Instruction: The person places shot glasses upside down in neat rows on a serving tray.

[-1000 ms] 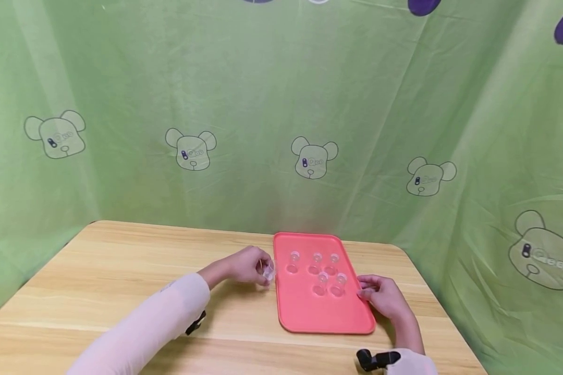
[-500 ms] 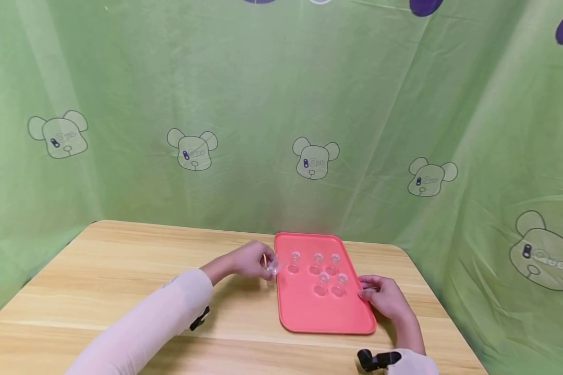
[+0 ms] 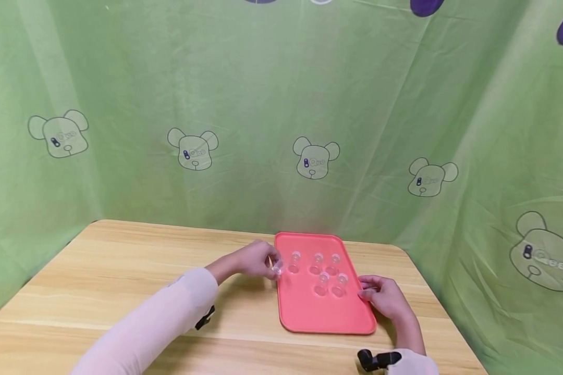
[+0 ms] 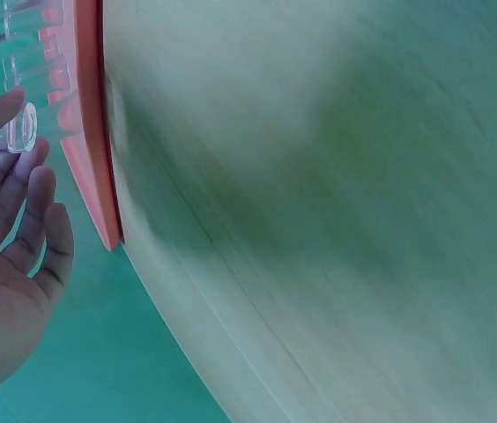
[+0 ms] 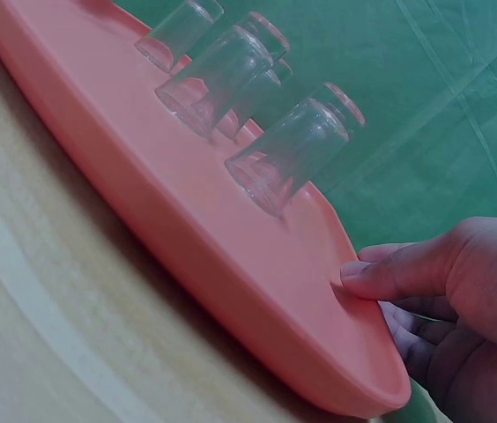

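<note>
Between thumb and fingertips, my left hand (image 3: 255, 259) pinches a small clear shot glass (image 3: 278, 267). It is held at the left rim of a red tray (image 3: 328, 315), its thick base (image 4: 25, 129) at the fingertips in the left wrist view. My right hand (image 3: 387, 299) grips the tray's right edge; in the right wrist view the thumb (image 5: 367, 280) lies over the rim while the other fingers are outside and partly hidden. Several matching shot glasses (image 5: 297, 150) stand upside down in the tray, grouped toward its middle and right.
Under the tray is a light wood table (image 3: 122, 271), its far edge close to a green curtain (image 3: 244, 198) printed with bear heads. Another stretch of curtain runs along the right side. Black wrist straps (image 3: 377, 359) show at both sleeves.
My left hand has moved a little to the right with its shot glass, from just outside the tray to over its left rim. The right hand and the standing glasses stay put.
</note>
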A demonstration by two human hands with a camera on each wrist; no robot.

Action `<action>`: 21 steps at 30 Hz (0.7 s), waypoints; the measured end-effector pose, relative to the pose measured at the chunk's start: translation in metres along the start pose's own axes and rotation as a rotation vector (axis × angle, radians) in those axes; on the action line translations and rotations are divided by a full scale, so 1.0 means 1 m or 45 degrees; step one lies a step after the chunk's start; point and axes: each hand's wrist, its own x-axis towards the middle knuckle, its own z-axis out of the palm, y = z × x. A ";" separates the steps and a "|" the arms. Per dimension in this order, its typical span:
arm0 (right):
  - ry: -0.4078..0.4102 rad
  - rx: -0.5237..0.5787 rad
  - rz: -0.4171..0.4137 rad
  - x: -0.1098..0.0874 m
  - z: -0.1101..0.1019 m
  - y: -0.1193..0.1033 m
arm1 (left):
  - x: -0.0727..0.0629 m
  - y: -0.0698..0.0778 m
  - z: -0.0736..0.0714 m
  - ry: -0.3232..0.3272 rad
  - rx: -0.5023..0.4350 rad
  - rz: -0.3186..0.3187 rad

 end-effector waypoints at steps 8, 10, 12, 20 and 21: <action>-0.004 0.014 0.009 0.000 -0.001 0.000 | 0.005 0.004 0.005 0.014 -0.033 -0.007; -0.006 0.019 0.012 0.000 0.000 0.000 | 0.006 0.005 0.005 0.014 -0.045 -0.003; -0.007 0.018 0.009 0.000 0.000 0.000 | 0.007 0.006 0.006 0.014 -0.050 -0.002; 0.000 0.014 0.003 0.001 0.001 0.001 | 0.009 0.008 0.008 0.028 -0.032 -0.030; -0.001 0.014 0.006 0.001 0.001 0.001 | 0.010 0.008 0.008 0.032 -0.033 -0.030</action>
